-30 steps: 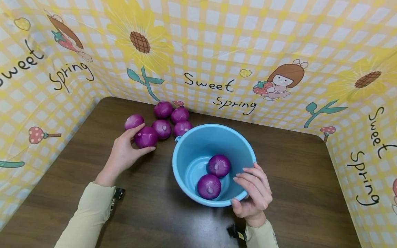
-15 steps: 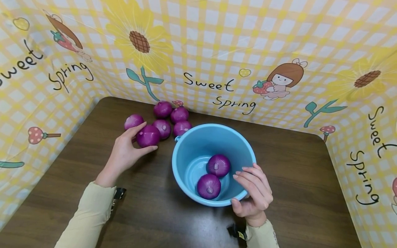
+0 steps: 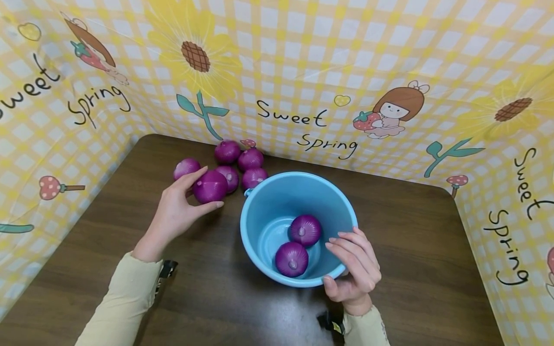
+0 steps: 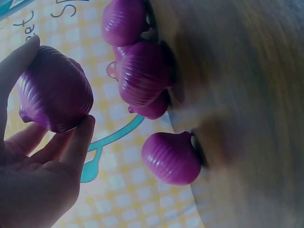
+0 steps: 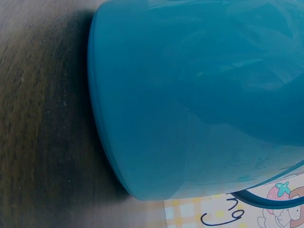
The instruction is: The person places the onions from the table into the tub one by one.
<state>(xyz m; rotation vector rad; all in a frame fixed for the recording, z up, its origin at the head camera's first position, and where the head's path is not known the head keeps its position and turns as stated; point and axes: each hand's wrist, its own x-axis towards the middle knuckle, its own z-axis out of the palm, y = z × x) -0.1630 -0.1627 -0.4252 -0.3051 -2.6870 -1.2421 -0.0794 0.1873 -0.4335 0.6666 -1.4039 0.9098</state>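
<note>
In the head view my left hand (image 3: 170,211) holds a purple onion (image 3: 210,187) between thumb and fingers, left of a blue bucket (image 3: 266,206). The left wrist view shows this onion (image 4: 54,90) raised off the table, with the thumb on one side and fingertips on the other. My right hand (image 3: 357,269) grips the bucket's near right rim, thumb outside and fingers over the inner wall. Two onions lie on the bucket's floor, a front onion (image 3: 292,259) and a rear onion (image 3: 305,230) that look to touch. The right wrist view is filled by the bucket's outer wall (image 5: 190,104).
Several loose onions (image 3: 250,159) sit at the back left of the brown wooden table (image 3: 415,240), one onion (image 3: 186,168) a little apart from them. A yellow checked cloth (image 3: 298,57) stands as walls along the back and both sides.
My left hand has moved slightly right and away from me with the onion, which now covers part of the onion behind it. The right hand and bucket stay in place.
</note>
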